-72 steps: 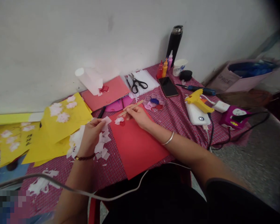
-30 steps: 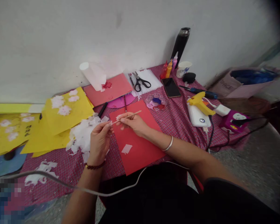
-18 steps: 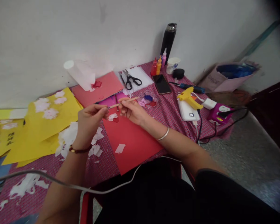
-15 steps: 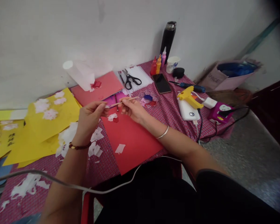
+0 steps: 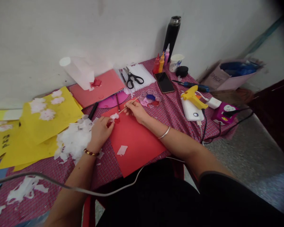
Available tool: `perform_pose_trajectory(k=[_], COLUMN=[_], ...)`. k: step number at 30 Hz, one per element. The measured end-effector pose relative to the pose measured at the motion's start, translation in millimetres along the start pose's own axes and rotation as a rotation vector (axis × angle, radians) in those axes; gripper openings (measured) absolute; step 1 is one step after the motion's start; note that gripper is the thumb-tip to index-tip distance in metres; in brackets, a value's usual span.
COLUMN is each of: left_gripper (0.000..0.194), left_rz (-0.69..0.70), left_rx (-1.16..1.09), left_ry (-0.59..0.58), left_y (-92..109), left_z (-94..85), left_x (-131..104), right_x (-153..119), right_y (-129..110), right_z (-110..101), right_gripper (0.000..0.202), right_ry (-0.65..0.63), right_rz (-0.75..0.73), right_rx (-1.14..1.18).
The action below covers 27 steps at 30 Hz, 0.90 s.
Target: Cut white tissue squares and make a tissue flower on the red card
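Observation:
My right hand pinches a thin wooden stick above the upper part of a red paper sheet. The stick slants down to the left, its lower end at a small crumpled white paper piece. A small red scrap lies right beside that piece. My left hand rests at the sheet's left edge, thumb and index finger apart, fingertips close to the white piece; whether they touch it I cannot tell. Lower on the sheet lies a pale paper diamond.
A paint palette lies beyond my right hand. Scissors, a phone, paint bottles and a yellow glue gun stand around. White paper scraps and yellow sheets lie left. A cable crosses in front.
My left hand has let go of the stick's end and moved down and right beside the white piece. My right hand still holds the stick, its left end now lower, at that piece.

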<state>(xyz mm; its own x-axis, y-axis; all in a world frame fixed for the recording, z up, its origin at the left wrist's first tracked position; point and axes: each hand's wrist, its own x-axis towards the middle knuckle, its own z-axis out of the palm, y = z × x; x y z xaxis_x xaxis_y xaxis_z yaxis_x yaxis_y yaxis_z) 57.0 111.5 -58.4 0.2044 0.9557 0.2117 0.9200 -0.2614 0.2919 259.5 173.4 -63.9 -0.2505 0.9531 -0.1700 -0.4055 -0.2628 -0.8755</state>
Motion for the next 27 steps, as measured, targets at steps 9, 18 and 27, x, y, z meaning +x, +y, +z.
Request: perform_pose_trajectory(k=[9,18,27], left_gripper=[0.024,0.029,0.032], left_rz=[-0.257,-0.312,-0.356], left_rx=[-0.218,-0.263,-0.414], left_ry=[-0.022,-0.021,0.018], left_y=[-16,-15,-12], left_z=[10.8,12.0,12.5], left_x=[15,16,15], right_x=[3,1,2], right_y=[12,14,19], right_z=[0,2,4], right_gripper=[0.018,0.017,0.015], right_ry=[-0.132,-0.211,-0.25], right_rz=[-0.189,-0.269,-0.376], right_rx=[-0.253,-0.421,-0.614])
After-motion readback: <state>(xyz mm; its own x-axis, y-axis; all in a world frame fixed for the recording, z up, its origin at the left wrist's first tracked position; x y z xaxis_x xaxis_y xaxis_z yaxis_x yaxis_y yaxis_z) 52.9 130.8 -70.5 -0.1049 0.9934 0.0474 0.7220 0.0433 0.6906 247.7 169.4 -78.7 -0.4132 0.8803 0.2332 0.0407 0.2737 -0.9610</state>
